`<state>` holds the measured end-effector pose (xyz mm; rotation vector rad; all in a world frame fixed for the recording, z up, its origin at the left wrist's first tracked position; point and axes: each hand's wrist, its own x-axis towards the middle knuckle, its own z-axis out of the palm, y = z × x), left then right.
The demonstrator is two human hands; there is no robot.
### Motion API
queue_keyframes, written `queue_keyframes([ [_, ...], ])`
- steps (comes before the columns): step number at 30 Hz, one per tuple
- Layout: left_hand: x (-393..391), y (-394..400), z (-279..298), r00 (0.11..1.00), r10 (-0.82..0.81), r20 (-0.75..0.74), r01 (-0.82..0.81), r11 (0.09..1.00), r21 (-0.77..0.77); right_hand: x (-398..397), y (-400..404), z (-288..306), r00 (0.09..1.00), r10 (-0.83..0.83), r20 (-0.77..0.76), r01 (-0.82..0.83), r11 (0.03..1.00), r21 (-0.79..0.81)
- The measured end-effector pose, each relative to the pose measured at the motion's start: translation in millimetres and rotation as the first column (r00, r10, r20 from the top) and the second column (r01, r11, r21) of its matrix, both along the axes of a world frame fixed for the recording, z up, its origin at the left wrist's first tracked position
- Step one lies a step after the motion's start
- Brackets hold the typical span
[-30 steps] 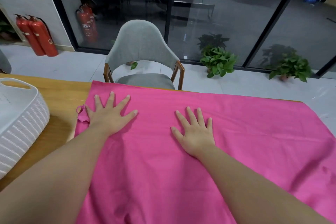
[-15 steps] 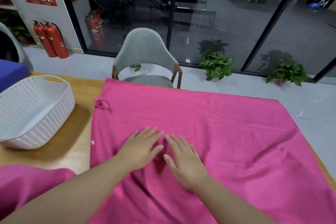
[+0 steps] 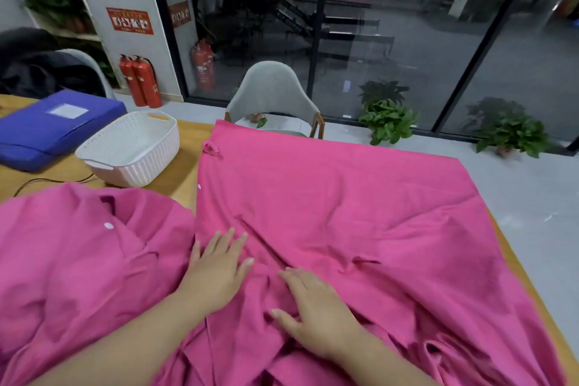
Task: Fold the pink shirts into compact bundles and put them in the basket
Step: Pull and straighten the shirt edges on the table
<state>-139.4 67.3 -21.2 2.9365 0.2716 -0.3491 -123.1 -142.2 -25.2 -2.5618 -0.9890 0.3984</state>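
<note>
Hands flat, fingers straight: left hand (image 3: 216, 273) and right hand (image 3: 316, 301) press the spread pink shirt (image 3: 360, 213); neither grip holds anything; basket (image 3: 131, 150) nearby.

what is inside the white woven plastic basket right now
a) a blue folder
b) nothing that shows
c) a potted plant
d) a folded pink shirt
b: the white woven plastic basket shows only its bare inner walls and floor, while the spread pink shirt lies on the wooden table under both hands, and the blue folder lies beside the basket, not in it.
</note>
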Motion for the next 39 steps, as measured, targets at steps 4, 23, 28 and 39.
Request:
queue_keyframes([
  [4,-40.6,-4.1,-11.5,0.989,0.121,0.091,-0.126,0.990,0.059,-26.9,-15.5,4.1,0.999,-0.005,-0.033,-0.002,0.978,-0.208],
  [23,-105.2,96.7,-22.9,0.989,-0.130,-0.070,0.138,0.983,0.124,-18.6,-29.4,-13.4,0.965,-0.245,-0.094,0.176,0.870,-0.460],
  [28,-104.8,94.6,-20.1,0.952,-0.301,-0.063,0.304,0.951,0.059,-21.9,-24.9,-13.4,0.965,-0.252,-0.071,0.184,0.845,-0.502],
  [39,-120.4,90.2,-37.7,0.726,-0.620,0.296,0.593,0.783,0.187,-23.2,-24.6,-16.1,0.964,-0.256,-0.071,0.192,0.856,-0.481],
])
